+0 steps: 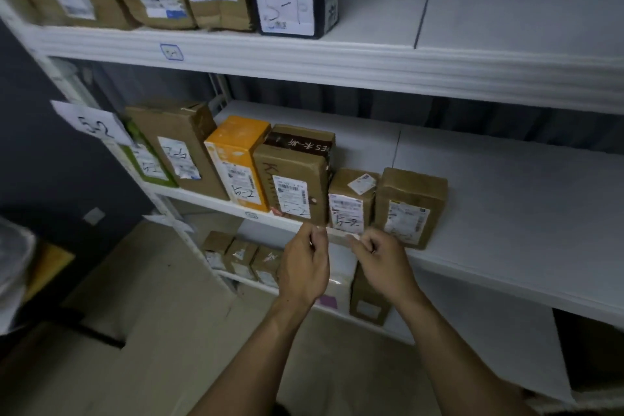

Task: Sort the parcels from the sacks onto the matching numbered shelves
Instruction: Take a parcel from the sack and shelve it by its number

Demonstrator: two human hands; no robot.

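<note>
Now six parcels [293,179] on the middle shelf [506,199]; left hand [305,267], right hand [383,262], grip slack, empty.

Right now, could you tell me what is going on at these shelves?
A person faces a white rack with the left hand and right hand raised just in front of the middle shelf. Both hands are loosely curled and neither holds a parcel. Right behind them stands a small brown parcel marked 5-2, part of a row of parcels on that shelf, matching the paper sign reading 5-2 on the left post. More parcels stand on the shelves above and below.
</note>
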